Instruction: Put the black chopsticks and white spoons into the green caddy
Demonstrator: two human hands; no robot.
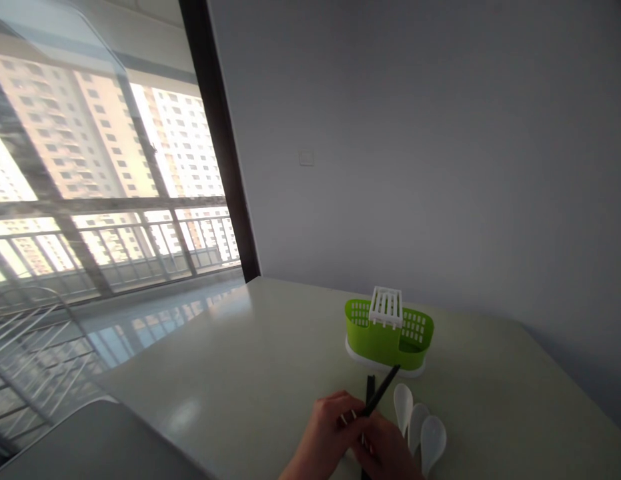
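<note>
Both hands are close together at the bottom of the view. My left hand (331, 430) is closed, its fingers against a black stick-like utensil (383, 392) that slants up to the right. My right hand (387, 448) touches it on the right, fingers closed round the lower part of the same utensil. Another black utensil (371, 387) lies behind and under the hands. Just right of my right hand, three white spoons (433, 440) rest on the table. Beyond them stands a green basket (373, 342) with a white slatted piece across its middle and a white base.
The pale table (230, 373) reaches back to a grey wall with a switch plate (306, 157). A grey chair back (100, 443) is at the lower left. Further left stand a metal rack (45, 353) and large windows.
</note>
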